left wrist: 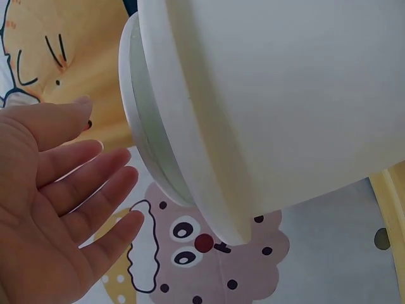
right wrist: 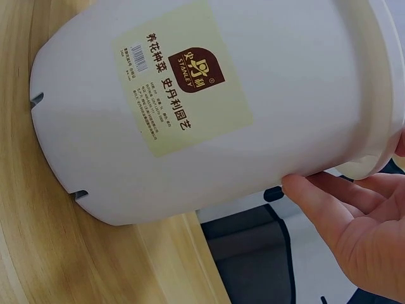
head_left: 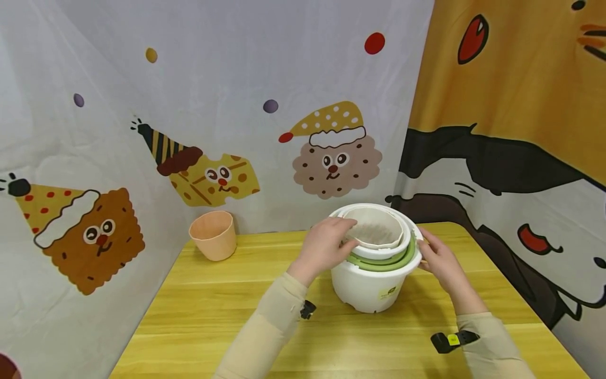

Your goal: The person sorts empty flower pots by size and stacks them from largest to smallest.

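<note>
A large white flowerpot (head_left: 366,289) stands upright on the table, with a yellowish label (right wrist: 183,79) on its side. Nested inside it are pots with green rims (head_left: 383,266), a white rim, and innermost a cream-white pot (head_left: 376,231). My left hand (head_left: 326,245) hovers at the left of the nested rims. In the left wrist view its fingers (left wrist: 104,196) are spread and relaxed, apart from the pot wall. My right hand (head_left: 440,258) holds the large pot's rim at the right, thumb against the outer wall below it, other fingers around the rim and partly hidden.
A peach-coloured pot (head_left: 215,237) stands alone at the table's back left corner. The wooden table (head_left: 203,316) ends at a printed cloth (head_left: 265,63) behind and another cloth (head_left: 511,131) at the right.
</note>
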Action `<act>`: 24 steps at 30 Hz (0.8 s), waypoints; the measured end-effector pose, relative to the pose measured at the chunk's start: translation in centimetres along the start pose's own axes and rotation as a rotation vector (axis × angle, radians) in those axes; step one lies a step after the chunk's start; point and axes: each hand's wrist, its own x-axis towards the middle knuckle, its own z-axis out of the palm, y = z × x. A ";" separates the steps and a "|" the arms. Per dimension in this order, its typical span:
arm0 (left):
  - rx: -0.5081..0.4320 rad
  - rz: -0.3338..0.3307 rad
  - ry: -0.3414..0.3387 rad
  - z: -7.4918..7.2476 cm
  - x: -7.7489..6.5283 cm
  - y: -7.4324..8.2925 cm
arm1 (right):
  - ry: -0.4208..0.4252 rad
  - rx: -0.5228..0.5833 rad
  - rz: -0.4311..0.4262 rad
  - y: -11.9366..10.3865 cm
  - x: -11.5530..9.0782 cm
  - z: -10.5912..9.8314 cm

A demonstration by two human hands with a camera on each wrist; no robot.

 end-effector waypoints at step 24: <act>-0.130 -0.125 0.126 -0.2 -3.3 -3.1 | -0.003 0.009 0.011 0.1 0.0 0.0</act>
